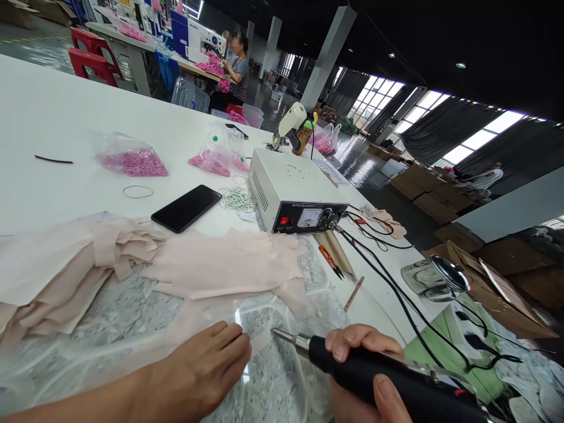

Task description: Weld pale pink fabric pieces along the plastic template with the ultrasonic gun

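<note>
My right hand [352, 364] is wrapped round the black handle of an ultrasonic welding pen [379, 376]. Its metal tip points left, at the edge of a strip of pale pink fabric [262, 342] on a clear plastic sheet or template [282, 367]. Close to the tip, my left hand [207, 364] presses down on the layers with bent fingers held together; its fingertips are hidden. Beyond both hands lies a flat pale pink fabric piece [229, 264], and a stack of similar pieces [61, 264] sits at the left. A grey speckled surface [127, 311] shows underneath.
A white control box [295, 182] with cables [388, 276] stands ahead. Around it are a phone [187, 208], rubber bands [238, 200], bags of pink pieces [132, 158], orange thread snips [330, 261] and a lidded glass [434, 279]. A person [238, 67] sits at a sewing machine [200, 41] beyond.
</note>
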Demonstrator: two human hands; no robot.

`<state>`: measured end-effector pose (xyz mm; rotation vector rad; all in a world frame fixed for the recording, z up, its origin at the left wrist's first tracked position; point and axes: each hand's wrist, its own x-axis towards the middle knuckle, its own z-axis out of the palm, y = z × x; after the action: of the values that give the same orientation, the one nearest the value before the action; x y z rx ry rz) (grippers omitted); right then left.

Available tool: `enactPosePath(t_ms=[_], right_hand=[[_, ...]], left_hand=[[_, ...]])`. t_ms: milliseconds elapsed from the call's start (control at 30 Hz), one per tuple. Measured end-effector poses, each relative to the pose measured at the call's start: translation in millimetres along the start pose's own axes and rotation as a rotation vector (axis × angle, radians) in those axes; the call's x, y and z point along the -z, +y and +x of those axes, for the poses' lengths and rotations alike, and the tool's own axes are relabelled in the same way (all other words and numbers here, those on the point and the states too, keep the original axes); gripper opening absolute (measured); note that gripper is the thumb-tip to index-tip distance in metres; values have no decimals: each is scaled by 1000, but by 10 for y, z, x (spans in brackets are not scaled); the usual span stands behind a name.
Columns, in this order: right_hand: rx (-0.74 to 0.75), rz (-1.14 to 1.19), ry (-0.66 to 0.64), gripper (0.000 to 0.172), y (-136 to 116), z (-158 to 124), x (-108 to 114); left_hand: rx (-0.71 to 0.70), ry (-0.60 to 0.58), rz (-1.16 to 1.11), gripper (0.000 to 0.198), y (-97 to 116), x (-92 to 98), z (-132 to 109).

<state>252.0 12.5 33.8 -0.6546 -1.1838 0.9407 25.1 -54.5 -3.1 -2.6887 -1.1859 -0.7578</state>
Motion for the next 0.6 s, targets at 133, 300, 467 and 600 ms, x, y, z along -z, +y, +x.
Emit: enactPosePath(t_ms=[133,300,467,600], right_hand=[[8,21,-5,17,19,-2,-28],[-4,12,-7,17,12,7,-22],[-13,5,18,17,7,17,-34],[5,14,26,16,-1,29,-53]], left_hand=[[3,-15,-7,31,4,7,3],[4,-2,-12,33,7,-29,-7],[-7,-7,-15,37,4,-4,21],[-10,-31,-15,31,12,24,45]])
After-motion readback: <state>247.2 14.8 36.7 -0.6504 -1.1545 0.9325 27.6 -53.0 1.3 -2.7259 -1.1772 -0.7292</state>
